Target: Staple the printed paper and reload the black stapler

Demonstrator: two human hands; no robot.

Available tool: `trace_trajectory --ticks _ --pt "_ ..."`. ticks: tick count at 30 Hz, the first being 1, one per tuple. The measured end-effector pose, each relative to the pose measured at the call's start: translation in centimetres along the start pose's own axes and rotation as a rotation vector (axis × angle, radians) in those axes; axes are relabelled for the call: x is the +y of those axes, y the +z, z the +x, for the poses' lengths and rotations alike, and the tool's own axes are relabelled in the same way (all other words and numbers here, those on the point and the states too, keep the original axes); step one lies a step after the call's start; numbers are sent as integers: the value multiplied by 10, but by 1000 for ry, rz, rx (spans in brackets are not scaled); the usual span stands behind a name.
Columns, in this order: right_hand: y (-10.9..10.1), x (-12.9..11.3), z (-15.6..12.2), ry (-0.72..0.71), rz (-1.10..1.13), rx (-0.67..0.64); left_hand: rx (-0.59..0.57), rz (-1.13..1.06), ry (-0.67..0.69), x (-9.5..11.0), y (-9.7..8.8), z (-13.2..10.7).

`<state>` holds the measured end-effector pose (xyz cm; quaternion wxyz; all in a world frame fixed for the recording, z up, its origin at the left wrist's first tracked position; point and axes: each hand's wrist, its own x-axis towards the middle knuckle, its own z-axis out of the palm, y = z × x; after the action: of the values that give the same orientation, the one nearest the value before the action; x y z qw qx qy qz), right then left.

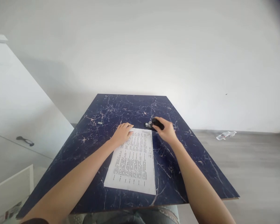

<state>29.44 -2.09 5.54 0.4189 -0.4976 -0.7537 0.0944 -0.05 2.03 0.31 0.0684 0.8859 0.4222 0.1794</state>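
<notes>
A sheet of printed paper (pixel 133 165), possibly a small stack, lies with its text running sideways to me. My left hand (pixel 123 133) rests flat on its far left corner, fingers stretched out and holding nothing. Just past the paper's far right corner, my right hand (pixel 166 129) is wrapped round a black stapler (pixel 157 123) with a silvery front part. The stapler sits low at the tabletop and points left, close to the paper's far edge. My fingers cover part of it.
The dark blue marbled table (pixel 121 109) reaches to the white wall. A small pale piece (pixel 100 123) lies on its left side. At left stands a white cabinet (pixel 25 102) with a dark handle (pixel 25 141). Clear crumpled plastic (pixel 226 135) lies on the floor at right.
</notes>
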Motion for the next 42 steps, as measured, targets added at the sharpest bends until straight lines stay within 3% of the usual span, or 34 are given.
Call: trace_trajectory --ticks 4,9,16,23,33,42 --pt "-18 40 1 17 -232 -103 52 50 -28 4 3 5" --pt "-15 56 -3 85 -287 -196 96 71 -47 7 4 7" --pt "-6 48 -1 30 -224 -254 125 -9 -54 3 5 9" --pt "4 48 -2 26 -185 -203 92 -27 -64 3 6 11" --pt "7 41 -3 -19 -165 -221 108 -34 -40 3 10 11" --pt "23 29 2 -57 -192 -211 106 -9 -27 4 10 10"
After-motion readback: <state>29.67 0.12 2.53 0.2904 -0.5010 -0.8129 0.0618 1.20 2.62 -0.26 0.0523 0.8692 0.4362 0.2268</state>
